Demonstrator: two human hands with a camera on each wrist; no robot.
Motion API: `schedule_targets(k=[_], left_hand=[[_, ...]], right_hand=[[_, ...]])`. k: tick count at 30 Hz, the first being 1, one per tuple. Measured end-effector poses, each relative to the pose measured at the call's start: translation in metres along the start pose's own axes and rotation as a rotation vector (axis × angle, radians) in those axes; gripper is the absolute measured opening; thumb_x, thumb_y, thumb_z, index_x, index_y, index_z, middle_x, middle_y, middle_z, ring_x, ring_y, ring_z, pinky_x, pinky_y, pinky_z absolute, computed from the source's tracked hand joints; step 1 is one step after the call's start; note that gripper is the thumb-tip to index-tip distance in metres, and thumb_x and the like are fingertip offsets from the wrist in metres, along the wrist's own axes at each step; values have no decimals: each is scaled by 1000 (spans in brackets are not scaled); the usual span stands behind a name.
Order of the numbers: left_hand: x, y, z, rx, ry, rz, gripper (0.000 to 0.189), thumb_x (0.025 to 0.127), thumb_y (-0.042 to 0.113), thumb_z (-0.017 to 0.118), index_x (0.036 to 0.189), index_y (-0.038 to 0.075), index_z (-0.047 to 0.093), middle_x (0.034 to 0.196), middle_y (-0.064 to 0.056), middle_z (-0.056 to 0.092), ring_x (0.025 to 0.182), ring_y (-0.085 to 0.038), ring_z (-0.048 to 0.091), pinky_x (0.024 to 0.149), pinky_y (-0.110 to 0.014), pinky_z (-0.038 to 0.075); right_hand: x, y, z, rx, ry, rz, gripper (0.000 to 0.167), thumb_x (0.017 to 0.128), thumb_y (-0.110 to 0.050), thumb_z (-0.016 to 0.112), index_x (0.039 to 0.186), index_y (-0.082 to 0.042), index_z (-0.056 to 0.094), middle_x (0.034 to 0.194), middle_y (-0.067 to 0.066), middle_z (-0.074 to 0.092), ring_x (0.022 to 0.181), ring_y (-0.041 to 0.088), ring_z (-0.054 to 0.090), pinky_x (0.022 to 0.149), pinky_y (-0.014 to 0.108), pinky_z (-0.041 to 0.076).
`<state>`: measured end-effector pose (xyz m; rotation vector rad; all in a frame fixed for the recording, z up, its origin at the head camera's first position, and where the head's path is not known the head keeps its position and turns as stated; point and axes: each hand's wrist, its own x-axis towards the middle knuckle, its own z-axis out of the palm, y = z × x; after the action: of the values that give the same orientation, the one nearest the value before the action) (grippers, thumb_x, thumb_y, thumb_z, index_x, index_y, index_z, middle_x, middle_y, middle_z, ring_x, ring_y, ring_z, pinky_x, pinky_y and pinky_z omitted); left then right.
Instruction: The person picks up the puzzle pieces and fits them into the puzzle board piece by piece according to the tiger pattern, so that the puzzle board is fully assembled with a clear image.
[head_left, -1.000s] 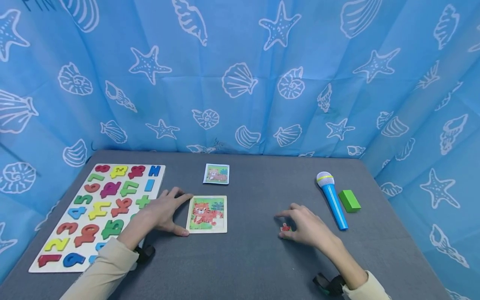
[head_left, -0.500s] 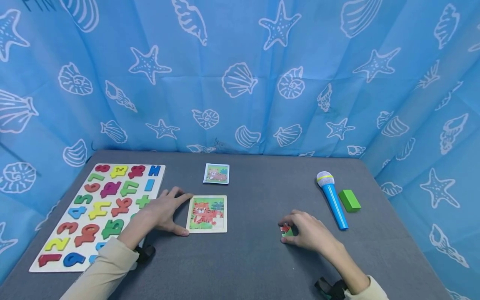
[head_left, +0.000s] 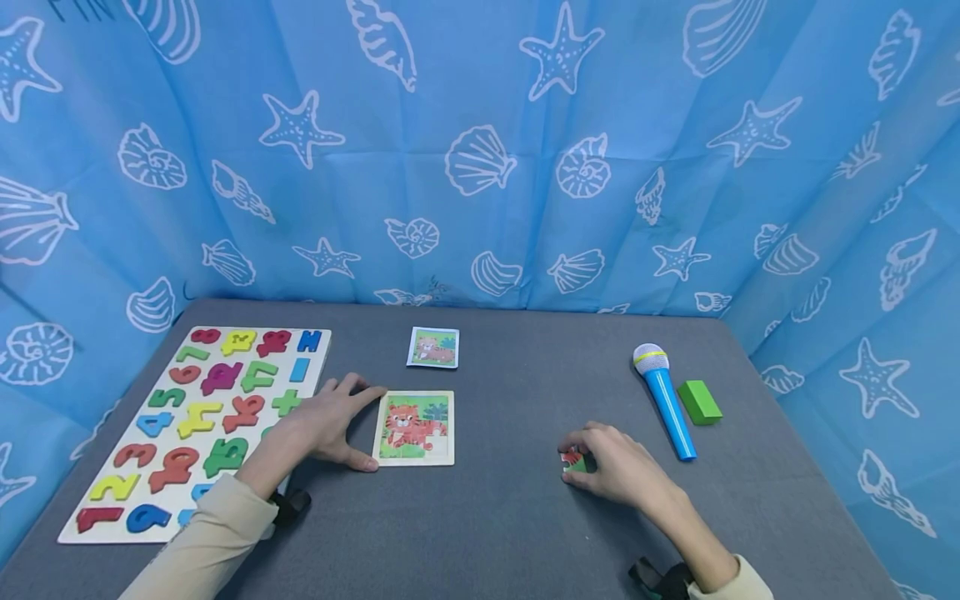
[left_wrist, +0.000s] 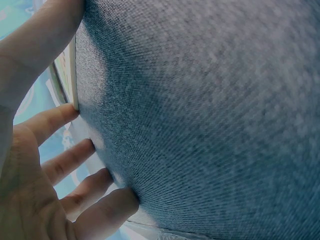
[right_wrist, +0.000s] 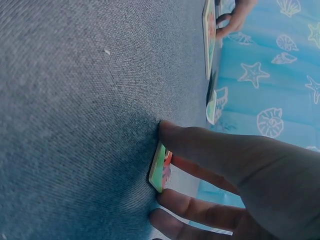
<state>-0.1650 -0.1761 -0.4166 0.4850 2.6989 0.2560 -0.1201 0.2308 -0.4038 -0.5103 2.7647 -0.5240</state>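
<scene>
A square tiger jigsaw puzzle [head_left: 408, 427] in a pale wooden frame lies on the grey table, with a bare pale patch at its lower right. My left hand [head_left: 330, 425] rests at its left side, the thumb at the near corner and the index finger at the far one, the other fingers spread. To the right, my right hand [head_left: 618, 462] pinches a small green-and-red puzzle piece [head_left: 576, 461] between thumb and fingers. In the right wrist view, the puzzle piece [right_wrist: 157, 167] is low over the cloth, thumb on one edge and fingertips on the opposite one.
A white number board [head_left: 168, 400] with colourful digits lies under and beyond the left forearm. Behind the puzzle is a small tiger picture card [head_left: 433, 347]. A blue toy microphone [head_left: 670, 412] and a green block [head_left: 700, 402] lie right of the right hand. A blue shell-print curtain [head_left: 480, 208] hangs behind.
My right thumb and fingers have closed onto the puzzle piece's edges, and more of its green part now shows. The left hand and the framed puzzle have stayed put.
</scene>
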Motion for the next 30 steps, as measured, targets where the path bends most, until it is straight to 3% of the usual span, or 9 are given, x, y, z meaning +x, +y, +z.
schedule_targets(k=[14,23,30], left_hand=[[0,0,0,6,0,0,111,66,67,87,156,21,42,151,-17,42,122,-37,49,94,-61,50],[0,0,1,2,8,4,110,66,67,87,155,20,42,151,-16,43,121,-36,48,94,-61,50],[0,0,1,2,10,-1,110,66,67,87,155,20,42,151,-16,43,121,-36,48,95,-61,50]], right_hand=[[3,-6,4,3,22,-15,26,85,-23,82,109,-15,75,98,-2,69,85,10,58,72,33,51],[13,-23,4,-2,14,-41,25,86,-23,80,110,-14,77,97,0,68,82,11,56,64,26,46],[27,-44,10,9,23,-144,26,88,-21,77,112,-12,77,99,3,69,78,10,52,60,22,41]])
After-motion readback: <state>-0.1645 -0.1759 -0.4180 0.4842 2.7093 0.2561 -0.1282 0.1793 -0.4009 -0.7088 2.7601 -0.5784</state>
